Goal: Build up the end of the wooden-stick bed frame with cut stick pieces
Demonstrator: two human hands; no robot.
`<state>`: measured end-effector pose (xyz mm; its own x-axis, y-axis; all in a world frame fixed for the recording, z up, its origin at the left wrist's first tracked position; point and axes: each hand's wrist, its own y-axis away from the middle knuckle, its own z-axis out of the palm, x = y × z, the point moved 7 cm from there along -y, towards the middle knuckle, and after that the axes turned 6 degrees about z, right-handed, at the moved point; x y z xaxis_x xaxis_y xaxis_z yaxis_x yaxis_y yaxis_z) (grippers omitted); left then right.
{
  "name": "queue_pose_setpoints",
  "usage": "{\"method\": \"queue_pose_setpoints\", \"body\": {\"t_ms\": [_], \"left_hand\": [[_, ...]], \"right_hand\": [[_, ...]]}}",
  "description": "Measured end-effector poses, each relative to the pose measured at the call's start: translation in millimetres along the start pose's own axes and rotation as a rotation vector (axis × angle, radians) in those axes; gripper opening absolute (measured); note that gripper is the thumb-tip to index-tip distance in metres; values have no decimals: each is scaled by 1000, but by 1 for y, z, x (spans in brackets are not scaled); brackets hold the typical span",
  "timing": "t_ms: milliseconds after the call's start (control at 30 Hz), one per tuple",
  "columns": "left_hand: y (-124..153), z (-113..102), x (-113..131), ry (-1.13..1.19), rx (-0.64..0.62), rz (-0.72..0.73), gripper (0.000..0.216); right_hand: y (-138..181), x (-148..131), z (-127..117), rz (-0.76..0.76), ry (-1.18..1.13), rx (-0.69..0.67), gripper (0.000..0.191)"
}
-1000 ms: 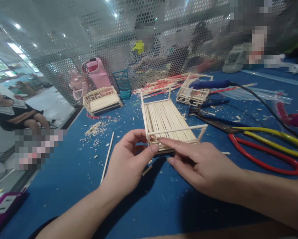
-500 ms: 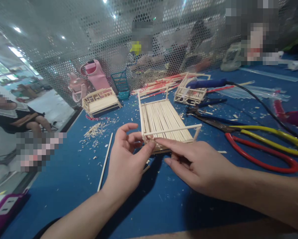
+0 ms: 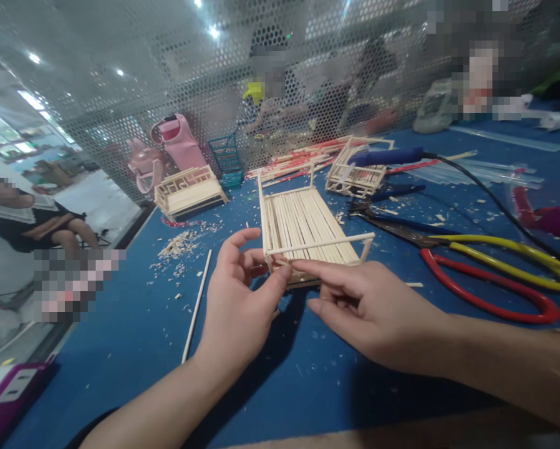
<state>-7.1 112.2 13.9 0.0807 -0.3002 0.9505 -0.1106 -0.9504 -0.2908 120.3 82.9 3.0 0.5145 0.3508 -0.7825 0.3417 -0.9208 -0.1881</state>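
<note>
A small bed-like model of pale wooden sticks (image 3: pixel 303 218) stands mid-table, with a slatted top, corner posts and a rail across its near end. My left hand (image 3: pixel 242 293) is closed at its near left corner, thumb in front, other fingers partly curled around the post. Whether a small piece sits under the thumb is hidden. My right hand (image 3: pixel 368 305) reaches in from the right, its index fingertip pressed to the near end beside my left thumb. Its thumb is apart below, with nothing visible between. A loose stick (image 3: pixel 196 305) lies left of my left hand.
Large cutters (image 3: pixel 415 234) with red and yellow handles lie right. Behind them a blue-handled tool with a cord (image 3: pixel 392 156) rests on another stick model (image 3: pixel 355 178). A small stick bench (image 3: pixel 191 193) stands back left, near wood scraps (image 3: pixel 177 243). A perforated metal screen (image 3: pixel 168 81) borders the back.
Both hands keep nearly the same grip and touch at the model's near left corner. The view has shifted very slightly; nothing else has visibly moved.
</note>
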Motion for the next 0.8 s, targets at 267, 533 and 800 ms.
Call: {"method": "queue_pose_setpoints", "body": {"t_ms": [267,533,800], "left_hand": [[0,-1,3,-8,10,25,44],[1,-1,5,-36,-35,30,44],[0,-2,1,-28,8,39,51]], "right_hand": [[1,-2,0,-51,22,14,57],[0,-2,0,-65,18,15,58],[1,-1,2,-63,19,-8,62]]}}
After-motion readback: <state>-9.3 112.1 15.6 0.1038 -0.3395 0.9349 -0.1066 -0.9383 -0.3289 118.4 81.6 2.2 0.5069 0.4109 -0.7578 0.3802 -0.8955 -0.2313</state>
